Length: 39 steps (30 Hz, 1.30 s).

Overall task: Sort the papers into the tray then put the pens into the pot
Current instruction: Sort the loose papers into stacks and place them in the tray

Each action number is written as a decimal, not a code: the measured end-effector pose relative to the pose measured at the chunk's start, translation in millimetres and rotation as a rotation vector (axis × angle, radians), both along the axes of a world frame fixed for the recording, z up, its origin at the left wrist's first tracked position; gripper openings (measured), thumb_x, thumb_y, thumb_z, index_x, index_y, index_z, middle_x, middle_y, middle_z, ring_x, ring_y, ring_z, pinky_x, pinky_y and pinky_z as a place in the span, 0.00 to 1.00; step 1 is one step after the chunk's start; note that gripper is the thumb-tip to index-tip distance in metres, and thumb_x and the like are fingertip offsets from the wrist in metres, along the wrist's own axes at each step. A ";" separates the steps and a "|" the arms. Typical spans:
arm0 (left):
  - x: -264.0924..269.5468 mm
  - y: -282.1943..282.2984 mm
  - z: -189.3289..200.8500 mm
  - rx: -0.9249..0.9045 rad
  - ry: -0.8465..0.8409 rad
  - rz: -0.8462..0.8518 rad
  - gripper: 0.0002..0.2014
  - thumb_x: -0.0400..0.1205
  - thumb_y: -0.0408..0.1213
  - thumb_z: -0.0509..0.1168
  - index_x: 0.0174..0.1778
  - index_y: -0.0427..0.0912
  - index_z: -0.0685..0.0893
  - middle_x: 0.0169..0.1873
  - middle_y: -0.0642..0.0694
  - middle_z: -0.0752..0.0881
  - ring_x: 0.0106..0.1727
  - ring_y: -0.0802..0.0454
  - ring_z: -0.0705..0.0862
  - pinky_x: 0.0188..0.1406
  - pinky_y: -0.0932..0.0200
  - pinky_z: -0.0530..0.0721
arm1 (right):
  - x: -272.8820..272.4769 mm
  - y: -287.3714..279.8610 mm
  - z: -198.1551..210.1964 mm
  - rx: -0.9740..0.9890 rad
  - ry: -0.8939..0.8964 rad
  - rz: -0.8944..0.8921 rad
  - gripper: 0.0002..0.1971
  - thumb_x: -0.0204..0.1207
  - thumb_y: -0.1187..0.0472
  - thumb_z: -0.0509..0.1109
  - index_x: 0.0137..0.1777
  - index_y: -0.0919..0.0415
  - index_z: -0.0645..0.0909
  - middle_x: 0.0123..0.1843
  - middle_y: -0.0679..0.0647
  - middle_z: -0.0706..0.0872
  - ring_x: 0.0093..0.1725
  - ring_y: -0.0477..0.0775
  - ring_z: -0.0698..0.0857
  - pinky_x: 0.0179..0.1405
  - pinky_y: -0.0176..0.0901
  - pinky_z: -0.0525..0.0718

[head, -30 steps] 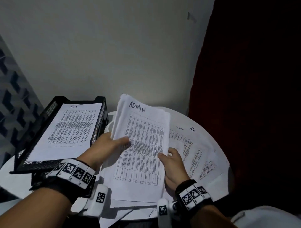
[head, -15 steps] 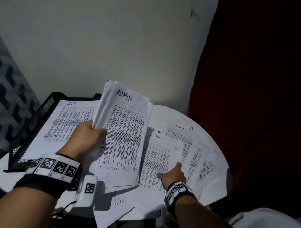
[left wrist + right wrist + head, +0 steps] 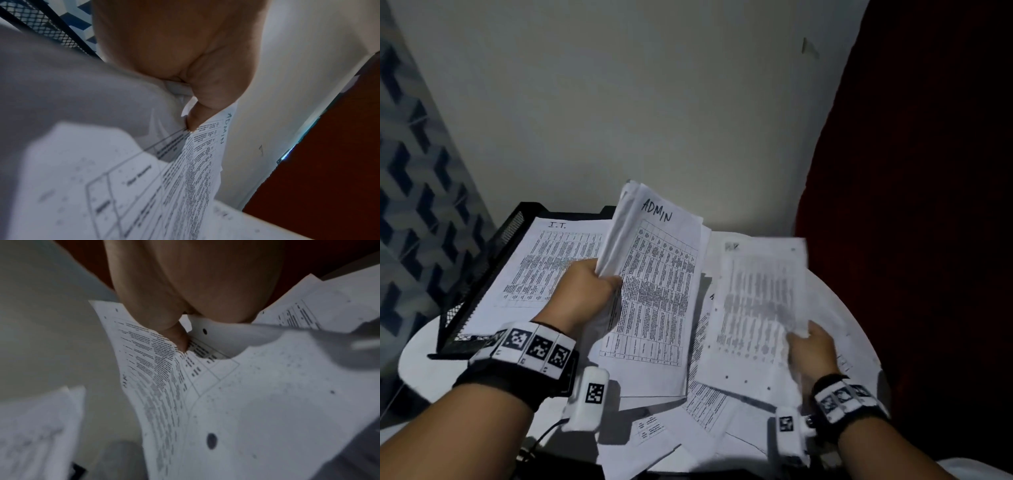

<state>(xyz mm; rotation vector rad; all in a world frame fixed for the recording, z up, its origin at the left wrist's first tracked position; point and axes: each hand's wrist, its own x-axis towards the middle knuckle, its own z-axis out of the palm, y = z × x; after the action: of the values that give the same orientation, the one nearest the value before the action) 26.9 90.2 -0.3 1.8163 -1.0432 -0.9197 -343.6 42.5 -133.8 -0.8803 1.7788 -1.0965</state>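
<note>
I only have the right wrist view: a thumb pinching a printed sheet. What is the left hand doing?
Observer: The left hand grips a stack headed ADMIN, raised off the white table.
Operator: Anything in the tray?
Observer: Yes, the black mesh tray holds a sheet headed I.T., left of the stack.
Operator: What lies below my sheet?
Observer: More loose papers overlap on the table, under the blurred sheet that the right hand holds.
</note>
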 end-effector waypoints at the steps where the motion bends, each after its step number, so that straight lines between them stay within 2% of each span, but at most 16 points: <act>1: -0.9 -0.1 -0.4 -0.004 -0.007 0.008 0.04 0.84 0.33 0.68 0.53 0.38 0.84 0.37 0.35 0.89 0.34 0.37 0.89 0.34 0.42 0.92 | -5.5 0.1 11.6 -0.044 -0.063 -0.015 0.14 0.84 0.72 0.70 0.66 0.62 0.86 0.53 0.62 0.94 0.46 0.62 0.92 0.51 0.53 0.90; 3: -2.6 -0.7 -1.5 -0.003 -0.049 0.011 0.05 0.84 0.35 0.68 0.54 0.38 0.84 0.40 0.34 0.90 0.38 0.35 0.90 0.39 0.39 0.92 | -10.3 3.1 32.8 -0.105 -0.210 -0.015 0.12 0.84 0.74 0.69 0.63 0.62 0.88 0.56 0.62 0.95 0.52 0.64 0.94 0.59 0.62 0.90; 6: -9.1 2.0 -3.2 0.031 -0.119 0.007 0.07 0.85 0.36 0.67 0.56 0.38 0.83 0.42 0.38 0.89 0.39 0.40 0.90 0.40 0.44 0.91 | -3.0 13.2 53.4 -0.116 -0.314 0.054 0.11 0.86 0.73 0.68 0.61 0.62 0.88 0.54 0.61 0.96 0.50 0.62 0.95 0.53 0.58 0.92; 9: -19.6 3.2 -10.0 0.034 0.134 -0.005 0.07 0.84 0.30 0.67 0.55 0.32 0.81 0.31 0.39 0.82 0.25 0.44 0.82 0.25 0.50 0.84 | 16.8 22.9 58.2 -0.071 -0.366 0.154 0.10 0.87 0.70 0.68 0.63 0.63 0.88 0.55 0.63 0.95 0.51 0.66 0.95 0.55 0.62 0.91; 12: -30.8 4.3 -14.6 0.033 0.218 -0.037 0.07 0.84 0.32 0.69 0.55 0.33 0.84 0.29 0.42 0.85 0.27 0.48 0.82 0.29 0.57 0.80 | 40.6 29.1 52.3 -0.023 -0.413 0.218 0.11 0.87 0.72 0.67 0.64 0.65 0.87 0.55 0.64 0.95 0.52 0.68 0.95 0.52 0.63 0.93; 14: -41.6 6.4 -15.2 0.008 0.305 -0.058 0.08 0.87 0.35 0.66 0.54 0.33 0.84 0.26 0.50 0.87 0.28 0.54 0.84 0.30 0.62 0.80 | 56.2 31.6 43.9 0.005 -0.417 0.241 0.12 0.87 0.72 0.67 0.66 0.64 0.86 0.57 0.64 0.95 0.55 0.69 0.94 0.58 0.69 0.91; 17: -49.4 5.2 -18.7 0.033 0.465 -0.062 0.12 0.90 0.47 0.61 0.58 0.42 0.83 0.38 0.55 0.87 0.42 0.59 0.85 0.52 0.61 0.80 | 76.2 33.7 29.8 0.052 -0.386 0.257 0.12 0.86 0.72 0.66 0.65 0.60 0.84 0.61 0.65 0.92 0.59 0.71 0.91 0.65 0.76 0.86; 20: -43.2 1.9 -22.8 0.079 0.394 -0.148 0.23 0.80 0.65 0.65 0.63 0.53 0.84 0.48 0.57 0.90 0.50 0.57 0.88 0.65 0.51 0.79 | 88.5 33.0 23.2 0.048 -0.367 0.242 0.12 0.83 0.74 0.68 0.62 0.61 0.81 0.62 0.65 0.91 0.61 0.70 0.90 0.67 0.76 0.85; 21: -42.1 2.3 -21.3 0.086 0.331 -0.176 0.23 0.79 0.62 0.69 0.61 0.49 0.87 0.48 0.52 0.93 0.49 0.51 0.91 0.64 0.46 0.84 | 90.7 32.6 22.8 0.044 -0.369 0.235 0.12 0.83 0.75 0.68 0.61 0.62 0.81 0.61 0.65 0.91 0.61 0.70 0.90 0.67 0.76 0.85; 23: -39.6 2.3 -21.4 0.085 0.202 -0.204 0.14 0.81 0.47 0.74 0.56 0.41 0.87 0.39 0.44 0.93 0.39 0.45 0.92 0.49 0.43 0.91 | 93.4 32.7 23.2 0.030 -0.376 0.230 0.12 0.82 0.76 0.68 0.62 0.63 0.81 0.60 0.64 0.92 0.61 0.70 0.91 0.66 0.73 0.86; 25: -37.1 1.8 -21.1 0.088 0.157 -0.196 0.10 0.83 0.35 0.71 0.54 0.34 0.83 0.30 0.38 0.86 0.27 0.42 0.84 0.33 0.46 0.87 | 94.9 33.5 24.5 0.017 -0.406 0.241 0.10 0.82 0.76 0.69 0.60 0.65 0.80 0.57 0.64 0.92 0.56 0.68 0.92 0.61 0.67 0.90; 28: -26.6 -2.3 -16.7 0.080 0.110 -0.138 0.06 0.85 0.33 0.68 0.54 0.34 0.81 0.31 0.35 0.84 0.26 0.41 0.84 0.30 0.47 0.86 | 89.8 29.0 20.3 0.045 -0.456 0.222 0.08 0.82 0.70 0.72 0.54 0.60 0.77 0.45 0.63 0.87 0.38 0.62 0.85 0.38 0.49 0.86; 32: -4.0 -8.2 -3.8 0.014 0.160 -0.011 0.07 0.83 0.34 0.69 0.54 0.35 0.82 0.34 0.35 0.84 0.32 0.37 0.85 0.36 0.34 0.90 | 62.1 14.6 -8.8 0.161 -0.242 0.120 0.09 0.80 0.66 0.72 0.58 0.58 0.79 0.40 0.63 0.82 0.30 0.57 0.78 0.30 0.46 0.78; 34: 4.5 -9.8 0.3 -0.028 0.055 0.013 0.10 0.81 0.36 0.72 0.55 0.36 0.84 0.37 0.35 0.86 0.35 0.36 0.87 0.41 0.29 0.91 | 49.0 11.3 -22.8 0.260 -0.043 0.162 0.18 0.79 0.63 0.74 0.68 0.59 0.79 0.41 0.64 0.83 0.28 0.56 0.79 0.25 0.42 0.76; 36: 8.2 -9.0 4.8 -0.065 -0.037 0.045 0.10 0.81 0.36 0.72 0.55 0.35 0.85 0.38 0.36 0.88 0.36 0.39 0.86 0.42 0.38 0.90 | 44.5 7.9 -38.9 0.345 0.143 0.235 0.39 0.70 0.52 0.78 0.80 0.64 0.71 0.48 0.63 0.87 0.33 0.58 0.86 0.26 0.43 0.82; 39: 11.4 -10.1 3.6 -0.064 -0.054 0.051 0.10 0.83 0.35 0.72 0.56 0.35 0.85 0.41 0.37 0.88 0.36 0.42 0.85 0.36 0.50 0.87 | 49.9 -0.8 -58.8 0.409 0.315 0.215 0.63 0.56 0.36 0.81 0.89 0.60 0.57 0.68 0.62 0.87 0.57 0.66 0.92 0.50 0.61 0.95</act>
<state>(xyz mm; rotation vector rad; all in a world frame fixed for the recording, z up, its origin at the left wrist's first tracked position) 38.4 80.1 3.3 1.8150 -1.0436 -0.8018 -293.7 41.6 -192.6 -0.9961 2.0109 -0.4473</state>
